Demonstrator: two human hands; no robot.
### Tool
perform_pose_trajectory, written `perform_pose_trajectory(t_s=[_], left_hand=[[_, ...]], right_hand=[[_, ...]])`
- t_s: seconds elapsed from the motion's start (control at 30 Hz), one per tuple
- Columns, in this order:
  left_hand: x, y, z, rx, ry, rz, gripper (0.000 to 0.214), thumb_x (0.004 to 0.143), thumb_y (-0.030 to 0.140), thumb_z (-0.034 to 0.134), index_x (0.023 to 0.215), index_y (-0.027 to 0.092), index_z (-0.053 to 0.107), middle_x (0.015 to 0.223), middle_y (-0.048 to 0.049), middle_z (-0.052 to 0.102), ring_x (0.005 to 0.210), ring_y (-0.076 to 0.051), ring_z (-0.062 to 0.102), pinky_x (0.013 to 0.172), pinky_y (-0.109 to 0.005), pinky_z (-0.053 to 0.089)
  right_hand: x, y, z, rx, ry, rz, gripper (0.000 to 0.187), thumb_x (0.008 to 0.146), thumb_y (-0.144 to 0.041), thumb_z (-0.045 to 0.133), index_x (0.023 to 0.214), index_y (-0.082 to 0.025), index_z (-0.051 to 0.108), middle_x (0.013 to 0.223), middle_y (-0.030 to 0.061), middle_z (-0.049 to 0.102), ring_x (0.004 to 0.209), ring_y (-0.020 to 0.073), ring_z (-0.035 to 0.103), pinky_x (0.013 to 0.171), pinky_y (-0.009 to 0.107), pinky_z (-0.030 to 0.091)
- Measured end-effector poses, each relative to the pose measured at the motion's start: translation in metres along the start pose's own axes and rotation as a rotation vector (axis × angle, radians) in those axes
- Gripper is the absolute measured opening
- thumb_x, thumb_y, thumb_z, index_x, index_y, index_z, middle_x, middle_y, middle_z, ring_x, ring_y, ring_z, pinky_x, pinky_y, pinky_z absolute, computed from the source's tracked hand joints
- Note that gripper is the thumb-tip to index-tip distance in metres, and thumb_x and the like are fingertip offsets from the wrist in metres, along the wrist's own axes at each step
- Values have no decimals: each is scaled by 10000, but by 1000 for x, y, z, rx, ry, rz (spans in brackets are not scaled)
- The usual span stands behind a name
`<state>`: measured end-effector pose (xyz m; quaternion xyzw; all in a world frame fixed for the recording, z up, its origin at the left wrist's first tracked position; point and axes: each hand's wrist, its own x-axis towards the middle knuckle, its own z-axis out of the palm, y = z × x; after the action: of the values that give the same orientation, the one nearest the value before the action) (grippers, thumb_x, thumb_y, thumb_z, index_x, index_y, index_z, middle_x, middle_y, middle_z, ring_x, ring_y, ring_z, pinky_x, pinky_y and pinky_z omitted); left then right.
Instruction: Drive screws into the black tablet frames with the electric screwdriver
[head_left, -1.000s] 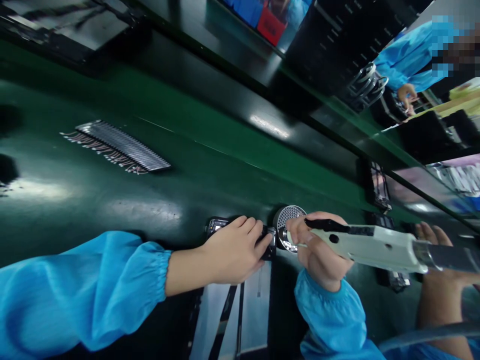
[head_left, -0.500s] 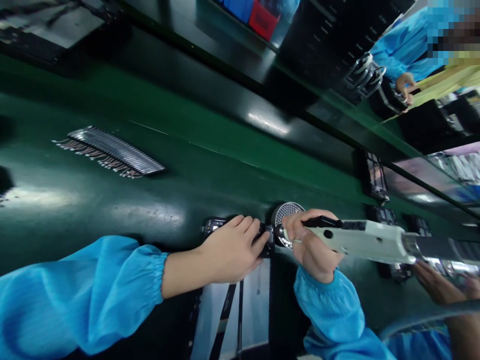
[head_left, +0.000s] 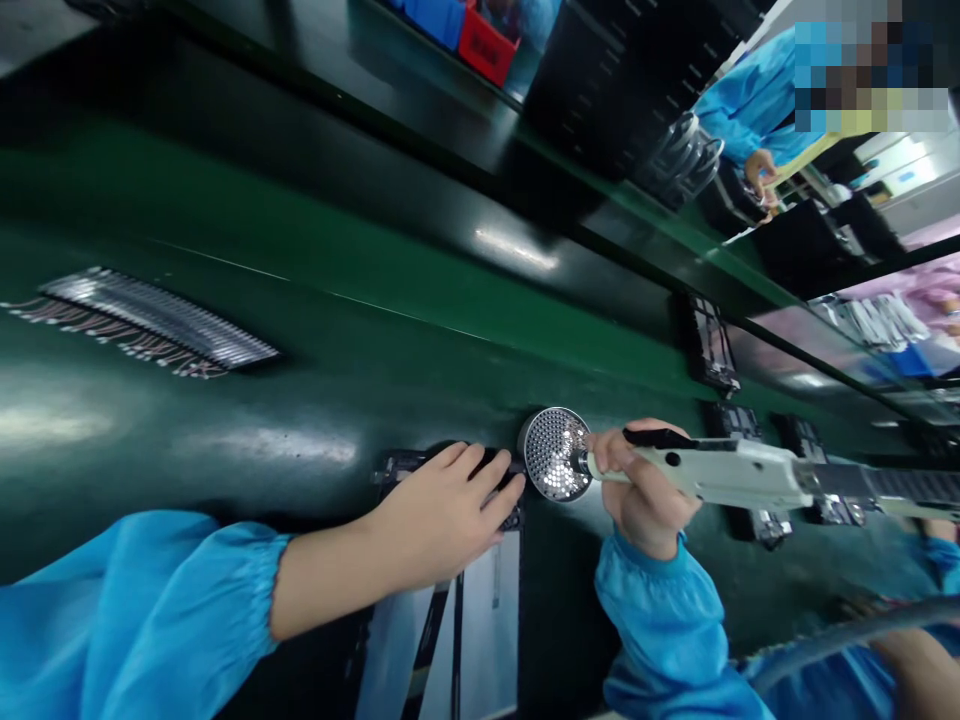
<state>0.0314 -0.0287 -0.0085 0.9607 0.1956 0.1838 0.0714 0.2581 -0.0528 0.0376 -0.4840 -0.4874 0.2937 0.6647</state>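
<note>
My left hand (head_left: 442,515) lies with fingers together on a small black part (head_left: 405,465) at the near edge of the green belt (head_left: 300,330). My right hand (head_left: 637,490) is wrapped around a white electric screwdriver (head_left: 735,475). The tool's tip points at a round perforated metal dish (head_left: 556,453) holding screws, just right of my left fingertips. Both arms wear blue sleeves.
A comb-like strip of metal parts (head_left: 150,320) lies on the belt at the left. Several black assemblies (head_left: 709,345) sit on the belt at the right. A white and black sheet (head_left: 480,620) lies below my left hand. Another person in blue (head_left: 750,100) works at the far right.
The view has shifted, so everything sits further left. The screwdriver tip has moved off the black part onto the perforated dish, whose face now shows fully. My left hand stays on the part.
</note>
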Motion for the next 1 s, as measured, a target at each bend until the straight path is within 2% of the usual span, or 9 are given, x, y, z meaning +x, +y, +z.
perform_pose_trajectory(t_s=[0.2, 0.77, 0.9, 1.0], left_hand=[[-2, 1, 4, 12, 18, 8, 485, 972, 433, 606, 1295, 73, 642, 1310, -209, 670, 1138, -349, 654, 962, -478, 521], [-4, 1, 6, -4, 1, -21, 555, 954, 483, 603, 1322, 69, 646, 1261, -204, 689, 1152, -339, 655, 991, -458, 532], [-3, 1, 5, 9, -11, -25, 564, 979, 490, 554, 1325, 54, 644, 1266, -204, 687, 1153, -337, 650, 1001, -450, 517], [-4, 1, 4, 33, -22, -43, 595, 990, 503, 516, 1329, 29, 637, 1262, -220, 683, 1133, -346, 648, 986, -451, 507]], right_hand=[[1, 5, 3, 9, 9, 17, 235, 778, -93, 606, 982, -199, 654, 572, -51, 554, 515, 139, 527, 620, 321, 509], [1, 9, 0, 10, -1, 33, 221, 777, -76, 613, 946, -209, 661, 581, -40, 563, 518, 153, 534, 593, 329, 495], [0, 10, -2, 0, 2, 41, 248, 787, -91, 612, 1000, -206, 662, 580, -46, 553, 524, 152, 525, 608, 330, 496], [1, 1, -3, -11, -25, 6, 282, 804, -86, 599, 1053, -198, 669, 589, -39, 560, 530, 151, 528, 604, 324, 490]])
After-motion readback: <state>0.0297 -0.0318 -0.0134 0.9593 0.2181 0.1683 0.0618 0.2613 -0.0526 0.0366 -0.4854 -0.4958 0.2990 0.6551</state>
